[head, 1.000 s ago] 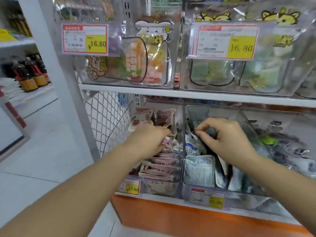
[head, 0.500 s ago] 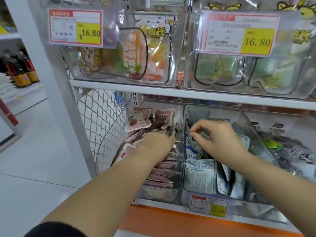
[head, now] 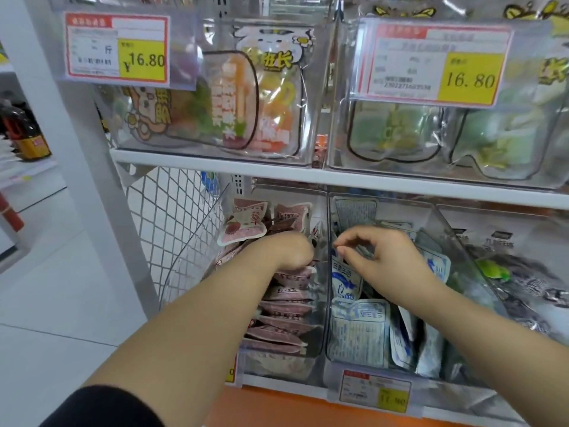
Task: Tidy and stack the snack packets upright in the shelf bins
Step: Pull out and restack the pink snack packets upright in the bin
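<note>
Pink snack packets point(head: 286, 306) stand in a row in a clear bin point(head: 320, 343) on the lower shelf; a few lie loose at its back point(head: 243, 226). My left hand point(head: 289, 251) reaches into this bin, its fingers curled down among the pink packets and mostly hidden. The neighbouring clear bin holds blue-and-white packets point(head: 358, 331), some upright, some leaning. My right hand point(head: 381, 257) hovers over them, thumb and forefinger pinching the top edge of one blue-and-white packet point(head: 345, 282).
A third bin with dark packets point(head: 523, 288) sits to the right. The shelf above point(head: 215, 164) carries clear bins of large candy bags point(head: 240, 103) with price tags point(head: 117, 47). A wire mesh panel point(head: 172, 229) closes the shelf's left side. Bottles point(head: 24, 134) stand far left.
Both hands have moved slightly deeper and upward in their bins. The left hand has shifted back along the pink row; the right hand's pinch has moved toward the bin's left wall.
</note>
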